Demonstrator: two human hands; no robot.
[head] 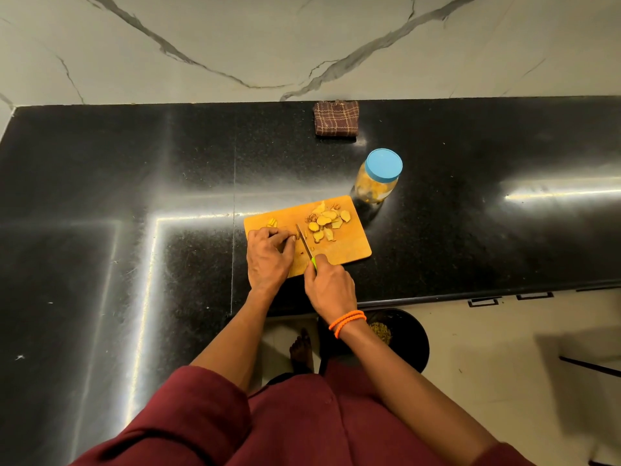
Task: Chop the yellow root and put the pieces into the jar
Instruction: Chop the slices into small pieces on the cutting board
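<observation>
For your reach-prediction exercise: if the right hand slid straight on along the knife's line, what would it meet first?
Probably the left hand: the right hand points its knife up-left, close beside the left fingers. Depth is unclear.

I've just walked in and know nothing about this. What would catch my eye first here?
Probably the orange cutting board near the black counter's front edge, where the left hand steadies a root piece while the right hand slices with a green-handled knife. Yellow slices lie heaped on the board's far right, and just beyond stands a blue-lidded jar.
</observation>
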